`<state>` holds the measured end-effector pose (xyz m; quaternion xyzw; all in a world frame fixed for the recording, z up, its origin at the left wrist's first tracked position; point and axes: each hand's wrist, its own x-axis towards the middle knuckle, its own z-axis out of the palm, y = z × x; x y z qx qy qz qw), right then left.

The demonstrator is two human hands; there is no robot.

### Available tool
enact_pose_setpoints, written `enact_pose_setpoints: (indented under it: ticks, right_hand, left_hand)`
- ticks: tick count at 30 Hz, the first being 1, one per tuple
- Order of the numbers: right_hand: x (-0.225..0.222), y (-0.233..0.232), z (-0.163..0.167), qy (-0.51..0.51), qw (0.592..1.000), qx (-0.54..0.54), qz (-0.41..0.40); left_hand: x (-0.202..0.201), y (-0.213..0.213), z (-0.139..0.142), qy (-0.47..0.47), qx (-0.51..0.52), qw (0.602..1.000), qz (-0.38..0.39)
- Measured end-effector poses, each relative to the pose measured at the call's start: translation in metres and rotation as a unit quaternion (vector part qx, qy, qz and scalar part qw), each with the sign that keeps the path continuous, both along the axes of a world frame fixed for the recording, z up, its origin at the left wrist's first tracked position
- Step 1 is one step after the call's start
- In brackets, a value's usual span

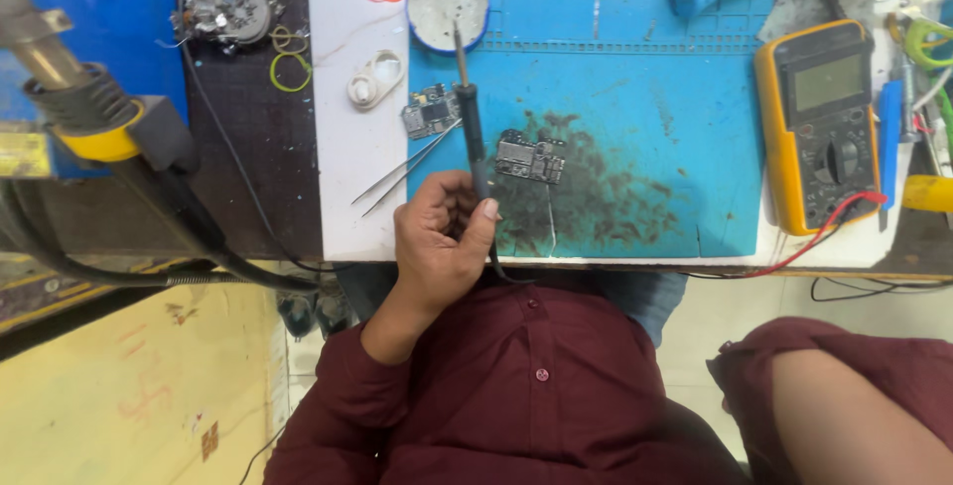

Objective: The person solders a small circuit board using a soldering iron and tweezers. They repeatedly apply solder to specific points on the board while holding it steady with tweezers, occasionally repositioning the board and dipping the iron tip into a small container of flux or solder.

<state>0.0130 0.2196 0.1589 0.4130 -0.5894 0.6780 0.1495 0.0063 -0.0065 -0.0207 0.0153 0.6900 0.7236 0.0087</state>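
Nearest the camera is the person's maroon shirt [526, 396], and at the lower right a bare forearm [854, 425] in a maroon sleeve; that right arm runs out of view and its hand does not show.

The left hand [442, 242] rises from the lap to the near edge of the counter [347, 147]. Its fingers are curled shut around the dark handle of a soldering iron [472, 123], thumb pressed along the side. The iron stands tilted away from the person, its tip reaching up over a round tin [447, 3] at the far edge of the blue mat [655, 98].

Just right of the iron's shaft a small circuit board [529, 157] lies on a dark-stained patch of the mat. To the left, a second board [429, 113] lies at the mat's edge, with tweezers [402, 172] slanting from it across the white counter.

Farther right a yellow multimeter [819, 123] sits with red and black leads trailing toward the near edge. At the far left a hot-air nozzle [69, 98] with a yellow collar juts out.
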Motion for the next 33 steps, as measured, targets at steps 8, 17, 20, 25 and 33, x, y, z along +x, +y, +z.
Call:
enact_pose_setpoints:
  ticks: [8, 17, 20, 25, 33]
  right_hand:
    - [0.001, 0.004, -0.021, 0.069, 0.993, 0.063, -0.068]
    - [-0.022, -0.011, -0.136, 0.11, 0.859, 0.426, -0.263]
    - [-0.021, 0.0, -0.152, 0.065, 0.832, 0.422, -0.354]
    - [-0.03, 0.004, -0.144, -0.053, 0.874, 0.326, -0.357]
    - [-0.042, -0.027, -0.132, -0.009, 0.858, 0.439, -0.266]
  left_hand:
    - [0.002, 0.002, 0.001, 0.009, -0.007, 1.0, -0.002]
    - [0.021, 0.022, 0.036, 0.107, -0.166, 0.98, -0.037]
    - [0.018, 0.021, 0.047, 0.201, -0.218, 0.952, -0.072]
    - [0.0, -0.015, 0.055, 0.251, -0.433, 0.863, 0.067]
    - [-0.009, -0.043, 0.036, 0.152, -0.587, 0.787, 0.11]
